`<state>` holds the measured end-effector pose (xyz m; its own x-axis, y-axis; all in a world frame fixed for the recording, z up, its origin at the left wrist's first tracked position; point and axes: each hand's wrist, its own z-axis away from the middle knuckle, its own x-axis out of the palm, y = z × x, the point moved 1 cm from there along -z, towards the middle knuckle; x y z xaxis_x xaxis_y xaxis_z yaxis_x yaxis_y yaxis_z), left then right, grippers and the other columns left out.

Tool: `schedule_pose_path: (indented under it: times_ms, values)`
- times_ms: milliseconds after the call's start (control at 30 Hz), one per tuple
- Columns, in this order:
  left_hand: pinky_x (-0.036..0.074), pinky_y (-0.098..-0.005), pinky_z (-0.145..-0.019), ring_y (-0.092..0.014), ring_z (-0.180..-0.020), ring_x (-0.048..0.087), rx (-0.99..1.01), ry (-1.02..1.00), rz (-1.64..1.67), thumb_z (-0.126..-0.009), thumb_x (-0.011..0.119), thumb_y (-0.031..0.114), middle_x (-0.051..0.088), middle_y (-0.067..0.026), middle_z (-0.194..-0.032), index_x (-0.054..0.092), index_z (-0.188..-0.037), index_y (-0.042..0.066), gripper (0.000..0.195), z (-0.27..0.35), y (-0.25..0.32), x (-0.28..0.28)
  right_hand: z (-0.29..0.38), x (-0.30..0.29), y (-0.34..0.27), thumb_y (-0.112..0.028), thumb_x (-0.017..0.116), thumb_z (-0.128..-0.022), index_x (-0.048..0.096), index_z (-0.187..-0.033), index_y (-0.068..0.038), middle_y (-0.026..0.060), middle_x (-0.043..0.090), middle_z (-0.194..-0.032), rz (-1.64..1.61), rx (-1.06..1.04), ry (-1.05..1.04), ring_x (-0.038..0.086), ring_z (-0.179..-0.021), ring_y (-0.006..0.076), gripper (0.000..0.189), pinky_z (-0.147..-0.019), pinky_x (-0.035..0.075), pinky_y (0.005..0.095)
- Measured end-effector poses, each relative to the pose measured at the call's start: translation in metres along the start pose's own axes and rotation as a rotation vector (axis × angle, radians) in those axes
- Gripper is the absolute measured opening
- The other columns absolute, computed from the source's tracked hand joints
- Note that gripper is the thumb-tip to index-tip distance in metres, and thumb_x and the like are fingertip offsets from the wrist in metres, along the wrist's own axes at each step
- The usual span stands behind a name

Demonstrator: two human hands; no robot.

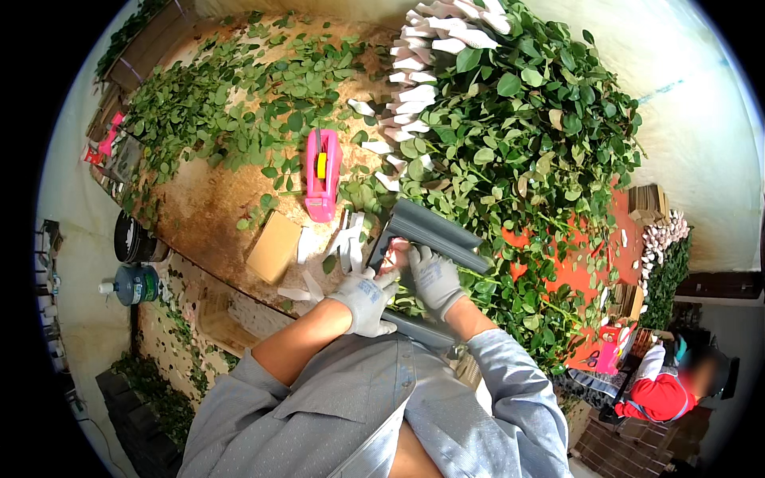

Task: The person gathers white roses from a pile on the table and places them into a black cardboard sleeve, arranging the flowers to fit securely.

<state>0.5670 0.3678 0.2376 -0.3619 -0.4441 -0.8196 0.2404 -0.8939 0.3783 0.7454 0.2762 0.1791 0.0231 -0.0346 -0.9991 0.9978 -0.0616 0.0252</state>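
Observation:
My left hand, in a grey work glove, reaches to the near left part of a dark grey ribbed tray. Its fingertips are at a pink rose bloom lying at the tray's left end. My right hand, gloved the same way, rests in the tray just right of the bloom, over leafy green stems; its fingers are bent, and what lies under them is hidden. Left of the tray are white strips, a cardboard piece and a pink tape dispenser with a yellow core.
A large heap of leafy rose stems, its blooms in white mesh sleeves, covers the right side. Loose leaves lie over the wooden table. At the far right a person in red works near scissors. A water jug stands left.

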Motion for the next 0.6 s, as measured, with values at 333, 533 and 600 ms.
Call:
schedule_pose_path:
  times_ms: [333,533,600]
  values:
    - [0.048,-0.0471,-0.104,-0.043,-0.123,0.058,-0.028,-0.046,0.093,-0.083,0.067,0.057,0.041,-0.0163,-0.157,0.051,-0.144,0.004,0.083,-0.002,-0.003,0.005,0.001,0.008,-0.006,-0.017,0.055,-0.091,0.057,-0.115,-0.008,0.0122,0.061,-0.097,-0.044,0.043,-0.01,0.068,-0.072,0.027,0.026,-0.058,0.055,0.0413]
    - [0.047,-0.0465,-0.106,-0.039,-0.125,0.058,-0.043,-0.054,0.119,-0.082,0.069,0.057,0.04,-0.0159,-0.158,0.051,-0.145,0.004,0.084,-0.001,-0.002,0.001,0.002,0.008,-0.006,-0.017,0.056,-0.091,0.058,-0.113,-0.008,0.0124,0.06,-0.098,-0.054,0.032,0.031,0.068,-0.072,0.0282,0.024,-0.058,0.055,0.0409]
    - [0.046,-0.0461,-0.106,-0.038,-0.126,0.057,-0.042,-0.065,0.117,-0.082,0.069,0.057,0.039,-0.0156,-0.158,0.051,-0.145,0.004,0.084,-0.003,0.0,-0.005,0.003,0.01,-0.002,-0.017,0.056,-0.091,0.058,-0.113,-0.007,0.0122,0.06,-0.097,-0.082,0.042,0.052,0.068,-0.073,0.0287,0.024,-0.058,0.055,0.0413]
